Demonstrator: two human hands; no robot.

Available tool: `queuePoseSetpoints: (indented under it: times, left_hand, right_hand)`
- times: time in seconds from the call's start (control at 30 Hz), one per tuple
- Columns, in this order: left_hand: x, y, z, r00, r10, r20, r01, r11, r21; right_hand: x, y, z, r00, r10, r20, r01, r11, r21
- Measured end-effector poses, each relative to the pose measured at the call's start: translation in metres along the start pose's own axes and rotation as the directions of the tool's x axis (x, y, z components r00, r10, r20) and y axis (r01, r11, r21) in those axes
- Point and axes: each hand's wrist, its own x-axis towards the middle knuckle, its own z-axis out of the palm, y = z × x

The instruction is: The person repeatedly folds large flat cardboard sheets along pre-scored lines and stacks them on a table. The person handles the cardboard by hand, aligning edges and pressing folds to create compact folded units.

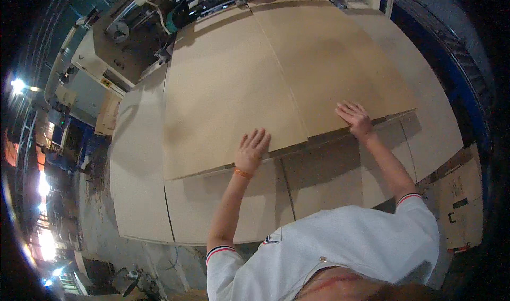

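Note:
Two large brown cardboard sheets lie side by side, a thin seam running between them. My left hand [253, 149] rests at the near edge of the left cardboard sheet [223, 88], its fingers stretched out on top and an orange band around the wrist. On the right cardboard sheet [329, 62], my right hand [355, 121] lies by the near edge with fingers extended and the palm down. Neither hand is wrapped around anything. Whether the thumbs reach beneath the edges, I cannot tell.
Under the sheets spreads a pale, panelled table surface [138, 195] with dark joints. A machine with rollers [186, 17] borders the far edge, and its beige housing [103, 62] stands at the far left. Printed cardboard [457, 200] stands at the right, beside a blue frame [451, 62].

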Motion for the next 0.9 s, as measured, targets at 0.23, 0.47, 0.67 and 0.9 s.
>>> queuePoseSetpoints:
  times: [0.23, 0.47, 0.67, 0.9]
  left_hand:
    - [-0.058, -0.003, 0.056, 0.928, -0.353, 0.116, 0.319, 0.918, 0.237]
    - [-0.083, -0.075, 0.052, 0.980, -0.180, 0.085, 0.157, 0.962, 0.224]
    - [-0.068, -0.109, 0.017, 0.997, 0.040, -0.071, -0.010, 0.926, 0.378]
    - [0.007, -0.158, 0.011, 0.984, 0.167, -0.062, -0.135, 0.926, 0.354]
  right_hand:
    - [-0.092, 0.013, 0.045, 0.975, 0.147, 0.165, -0.152, 0.988, 0.021]
    - [-0.062, 0.017, 0.049, 0.902, 0.358, 0.241, -0.330, 0.932, -0.147]
    - [-0.079, 0.021, 0.089, 0.989, 0.149, -0.021, -0.150, 0.961, -0.231]
    - [0.015, 0.052, 0.099, 0.984, 0.119, -0.134, -0.149, 0.958, -0.244]
